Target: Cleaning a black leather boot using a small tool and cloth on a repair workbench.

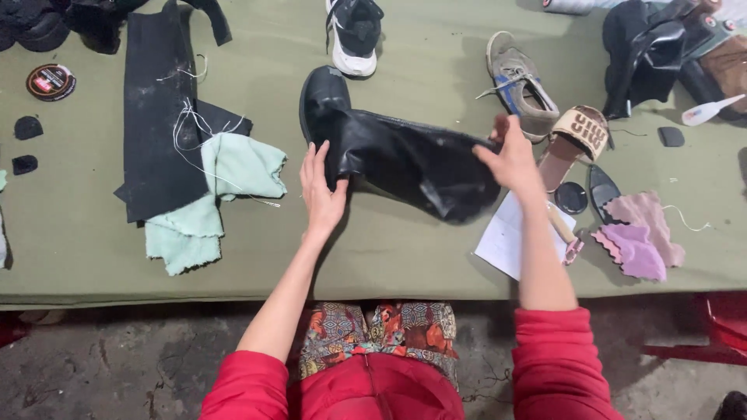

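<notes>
Tall black leather boot [389, 148] lying on its side at the middle of the olive-green cloth-covered table [389, 257], toe toward the far edge. The soft shaft may sag or fold out of the grasp, since it is supported only at its ends, and it could sweep the white paper sheet [504, 237] beneath its opening. Left hand [321, 190]: fingers together, extended, pressed flat against the ankle. Right hand [512, 155]: fingers pinched on the shaft's rim, wrist raised, forearm nearly straight.

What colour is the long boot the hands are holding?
The boot is shiny black all over, seen best in the head view.
</notes>
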